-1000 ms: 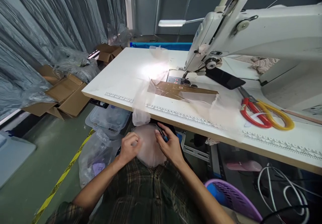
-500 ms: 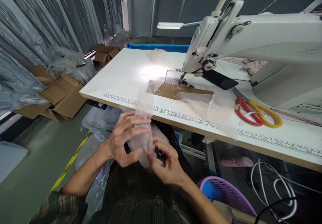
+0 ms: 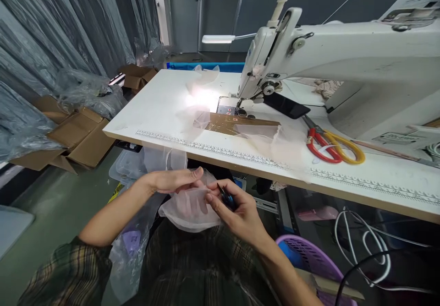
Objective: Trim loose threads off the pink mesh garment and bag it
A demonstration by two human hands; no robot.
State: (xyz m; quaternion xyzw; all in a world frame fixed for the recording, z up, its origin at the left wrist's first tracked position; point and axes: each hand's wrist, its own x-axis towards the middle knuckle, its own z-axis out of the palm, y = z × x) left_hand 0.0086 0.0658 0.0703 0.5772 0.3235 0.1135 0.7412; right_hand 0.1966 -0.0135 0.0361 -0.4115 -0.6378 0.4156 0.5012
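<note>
A piece of sheer whitish fabric [image 3: 192, 212] lies draped over my left hand [image 3: 177, 180] in front of my body, below the table edge. The left fingers show faintly through the cloth, and the thumb stretches out above it. My right hand [image 3: 237, 207] is closed, its thumb and finger pinching the fabric's edge. Tucked in that same hand is a small dark pair of thread snips [image 3: 227, 197], blades pointing up and left; the palm hides part of it. More sheer fabric [image 3: 165, 158] hangs against the table's front edge behind my left hand.
A white sewing machine [image 3: 343, 45] stands on the white table [image 3: 154, 104]. Red-and-yellow-handled scissors [image 3: 335, 146], a black phone [image 3: 286, 106], a brown plate [image 3: 223, 123] and sheer pieces [image 3: 264, 134] lie there. Below right is a purple basket [image 3: 314, 255]; cardboard boxes [image 3: 80, 134] stand left.
My left hand has turned over and gone beneath the fabric, which now spreads across its fingers. The strip over the table edge has come down. My right hand has risen slightly, showing the snips.
</note>
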